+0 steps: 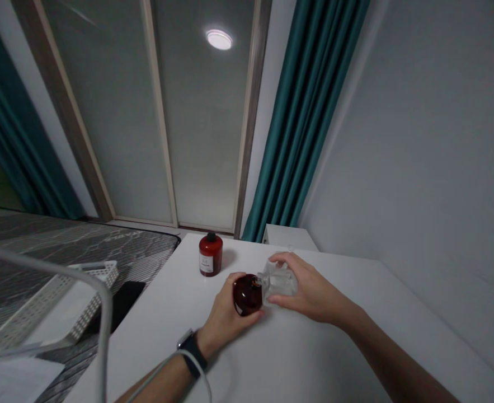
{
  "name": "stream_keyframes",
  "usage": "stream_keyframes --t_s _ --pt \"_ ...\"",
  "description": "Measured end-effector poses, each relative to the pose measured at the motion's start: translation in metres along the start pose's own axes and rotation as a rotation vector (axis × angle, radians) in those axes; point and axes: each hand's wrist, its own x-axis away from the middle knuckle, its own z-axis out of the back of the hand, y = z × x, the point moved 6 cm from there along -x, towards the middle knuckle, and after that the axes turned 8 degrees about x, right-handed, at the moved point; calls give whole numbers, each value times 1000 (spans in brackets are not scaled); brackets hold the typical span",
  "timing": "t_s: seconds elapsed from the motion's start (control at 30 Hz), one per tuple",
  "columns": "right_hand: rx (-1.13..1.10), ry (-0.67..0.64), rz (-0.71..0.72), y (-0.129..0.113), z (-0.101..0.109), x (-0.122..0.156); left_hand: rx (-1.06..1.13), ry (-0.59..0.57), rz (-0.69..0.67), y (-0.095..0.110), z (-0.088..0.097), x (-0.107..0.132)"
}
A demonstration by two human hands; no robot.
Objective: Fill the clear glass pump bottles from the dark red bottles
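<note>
My left hand is wrapped round a dark red glass bottle, its narrow neck tipped to the right. In my right hand is a clear glass bottle, tilted on its side. The mouths of the two bottles meet or nearly meet; I cannot tell whether they touch. Behind and left of my hands, a second red bottle with a black cap and a white label stands upright on the white table.
A white perforated basket lies left of the table, near a black item and white paper. A grey cable arcs across the left foreground. Behind the table are a white cabinet and a teal curtain; a wall borders the right.
</note>
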Motion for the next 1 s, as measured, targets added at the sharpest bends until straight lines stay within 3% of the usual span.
stream_keyframes --t_s 1.0 --pt "8 10 48 -5 2 -3 122 -34 87 -4 -5 2"
